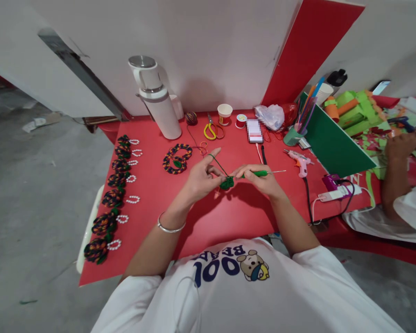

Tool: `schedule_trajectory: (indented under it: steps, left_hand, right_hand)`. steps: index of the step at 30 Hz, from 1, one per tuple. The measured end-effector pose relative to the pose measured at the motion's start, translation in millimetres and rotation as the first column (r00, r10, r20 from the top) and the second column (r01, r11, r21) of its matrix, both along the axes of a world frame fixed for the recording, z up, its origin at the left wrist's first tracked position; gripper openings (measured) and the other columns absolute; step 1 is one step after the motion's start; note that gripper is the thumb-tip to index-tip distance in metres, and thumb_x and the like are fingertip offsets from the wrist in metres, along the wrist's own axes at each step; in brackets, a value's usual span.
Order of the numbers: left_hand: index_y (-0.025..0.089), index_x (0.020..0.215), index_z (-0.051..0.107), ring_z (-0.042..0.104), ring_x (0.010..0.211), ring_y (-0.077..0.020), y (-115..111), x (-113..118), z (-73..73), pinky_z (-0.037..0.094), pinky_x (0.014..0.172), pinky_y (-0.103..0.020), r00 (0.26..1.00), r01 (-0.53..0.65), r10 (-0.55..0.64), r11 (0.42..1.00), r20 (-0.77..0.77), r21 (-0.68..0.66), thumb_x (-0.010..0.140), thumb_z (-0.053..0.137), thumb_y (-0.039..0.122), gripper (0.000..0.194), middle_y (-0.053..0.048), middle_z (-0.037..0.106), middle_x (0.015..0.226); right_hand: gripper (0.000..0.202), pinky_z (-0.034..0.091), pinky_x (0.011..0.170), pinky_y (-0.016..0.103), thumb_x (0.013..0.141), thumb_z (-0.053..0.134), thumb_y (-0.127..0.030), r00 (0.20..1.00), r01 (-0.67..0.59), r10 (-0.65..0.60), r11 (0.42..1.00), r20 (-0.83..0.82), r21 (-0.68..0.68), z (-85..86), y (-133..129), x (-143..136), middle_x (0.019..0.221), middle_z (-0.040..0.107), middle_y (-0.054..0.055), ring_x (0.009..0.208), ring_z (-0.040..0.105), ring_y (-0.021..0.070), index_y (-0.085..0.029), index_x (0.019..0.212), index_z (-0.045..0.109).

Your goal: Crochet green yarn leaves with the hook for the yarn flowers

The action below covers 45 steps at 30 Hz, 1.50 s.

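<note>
My left hand point(204, 178) pinches a small dark green crochet piece point(226, 183) between thumb and fingers. Green yarn point(219, 164) runs up from the piece and over my raised left index finger. A crochet hook point(260, 173) with a green handle lies in the closed fingers of my right hand point(262, 180). Its tip meets the green piece, while the thin metal other end points right. Beyond my left hand lies a multicoloured braided loop point(176, 158) with a green leaf shape on it.
Along the left edge run several multicoloured yarn pieces point(113, 198) with bead rings point(133, 199). At the back stand a white flask point(162, 108), scissors point(211, 129), a paper cup point(224, 114) and a phone point(255, 131). On the right lie a pink glue gun point(300, 162), a green divider point(336, 138) and a co-worker's hand point(400, 147).
</note>
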<state>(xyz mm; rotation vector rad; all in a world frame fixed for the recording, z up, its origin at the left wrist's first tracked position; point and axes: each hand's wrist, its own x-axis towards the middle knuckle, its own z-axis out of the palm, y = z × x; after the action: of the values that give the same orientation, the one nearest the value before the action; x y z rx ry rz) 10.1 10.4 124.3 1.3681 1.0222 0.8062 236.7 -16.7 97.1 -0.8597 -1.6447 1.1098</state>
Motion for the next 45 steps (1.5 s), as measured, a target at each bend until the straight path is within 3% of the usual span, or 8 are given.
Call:
schedule_trajectory:
  steps: [5, 11, 15, 18, 23, 28, 36, 45]
  left_hand:
    - [0.015, 0.156, 0.047, 0.036, 0.040, -0.0021, -1.6, 3.3, 2.1, 0.025, 0.042, -0.018, 0.995, -0.072, 0.077, 0.994, -0.056, 0.083, 0.065, 0.079, 0.010, 0.096, 0.003, 0.072, 0.069]
    - [0.014, 0.161, 0.034, 0.056, 0.051, -0.0078, -3.0, 7.5, 1.1, 0.038, 0.051, -0.019, 0.947, -0.084, 0.117, 0.989, 0.299, -0.120, 0.065, 0.090, 0.022, 0.111, 0.001, 0.073, 0.070]
    - [0.011, 0.158, 0.037, 0.057, 0.050, -0.0086, -0.5, 4.5, -2.3, 0.036, 0.051, -0.019, 0.895, 0.085, 0.052, 0.955, 0.443, -0.284, 0.058, 0.095, 0.024, 0.116, 0.000, 0.074, 0.069]
    - [0.010, 0.156, 0.040, 0.055, 0.048, -0.0081, 3.4, -2.2, -2.7, 0.032, 0.050, -0.019, 0.889, 0.167, -0.003, 0.933, 0.457, -0.319, 0.057, 0.096, 0.021, 0.115, -0.001, 0.074, 0.067]
    - [0.008, 0.155, 0.041, 0.060, 0.052, -0.0106, 10.7, -13.4, -0.6, 0.034, 0.052, -0.020, 0.933, 0.164, -0.059, 0.948, 0.356, -0.273, 0.059, 0.094, 0.021, 0.110, -0.003, 0.074, 0.066]
    - [0.005, 0.151, 0.047, 0.058, 0.053, -0.0098, 13.2, -13.6, 4.8, 0.035, 0.052, -0.020, 0.951, 0.193, -0.122, 0.953, 0.285, -0.234, 0.058, 0.090, 0.018, 0.103, -0.002, 0.073, 0.066]
    - [0.007, 0.149, 0.051, 0.058, 0.057, -0.0089, 6.9, -1.2, 3.9, 0.038, 0.053, -0.020, 0.953, 0.153, -0.097, 0.971, 0.289, -0.181, 0.060, 0.086, 0.017, 0.096, 0.000, 0.070, 0.069]
    - [0.008, 0.145, 0.056, 0.061, 0.059, -0.0100, 4.9, -0.8, 5.4, 0.045, 0.059, -0.021, 0.965, 0.055, -0.017, 0.989, 0.262, -0.140, 0.060, 0.092, 0.023, 0.094, 0.002, 0.068, 0.065]
  right_hand:
    - [0.019, 0.058, 0.090, 0.035, 0.101, 0.060, -0.030, 0.974, 0.037, -0.109, 0.942, 0.198, 0.334, 5.5, -6.4, -8.6, 0.102, 0.081, 0.006, 0.096, 0.075, 0.0176, -0.023, 0.099, 0.077]
    - [0.019, 0.057, 0.089, 0.041, 0.097, 0.067, -0.031, 0.810, 0.208, -0.533, 0.651, 0.244, 0.730, -11.2, -25.7, -33.6, 0.114, 0.077, 0.011, 0.104, 0.070, 0.0220, -0.024, 0.113, 0.075]
    - [0.026, 0.056, 0.089, 0.042, 0.096, 0.069, -0.035, 0.801, 0.297, -0.588, 0.549, 0.109, 0.781, -22.6, -29.4, -40.4, 0.113, 0.076, 0.011, 0.103, 0.070, 0.0223, -0.028, 0.121, 0.073]
    - [0.023, 0.058, 0.085, 0.041, 0.095, 0.069, -0.038, 0.876, 0.237, -0.472, 0.608, 0.104, 0.758, -17.2, -23.1, -33.1, 0.110, 0.077, 0.008, 0.100, 0.071, 0.0212, -0.030, 0.116, 0.075]
    - [0.019, 0.059, 0.089, 0.041, 0.099, 0.063, -0.035, 0.964, 0.016, -0.150, 0.854, 0.218, 0.519, 10.1, -14.3, -12.3, 0.111, 0.079, 0.008, 0.101, 0.072, 0.0198, -0.026, 0.110, 0.076]
    - [0.021, 0.058, 0.095, 0.041, 0.101, 0.060, -0.035, 0.992, -0.083, 0.053, 0.960, 0.119, 0.267, 22.5, -13.2, 2.4, 0.109, 0.079, 0.010, 0.104, 0.074, 0.0204, -0.023, 0.105, 0.077]
    - [0.037, 0.062, 0.081, 0.036, 0.094, 0.063, -0.059, 0.939, 0.035, -0.059, 0.996, -0.339, -0.076, -19.1, -8.4, -18.1, 0.093, 0.078, 0.005, 0.084, 0.074, 0.0181, -0.025, 0.090, 0.077]
    - [0.041, 0.061, 0.085, 0.040, 0.094, 0.062, -0.060, 0.946, 0.253, -0.231, 0.965, -0.229, 0.071, -31.1, -15.7, -30.6, 0.103, 0.078, 0.010, 0.094, 0.073, 0.0216, -0.023, 0.097, 0.078]
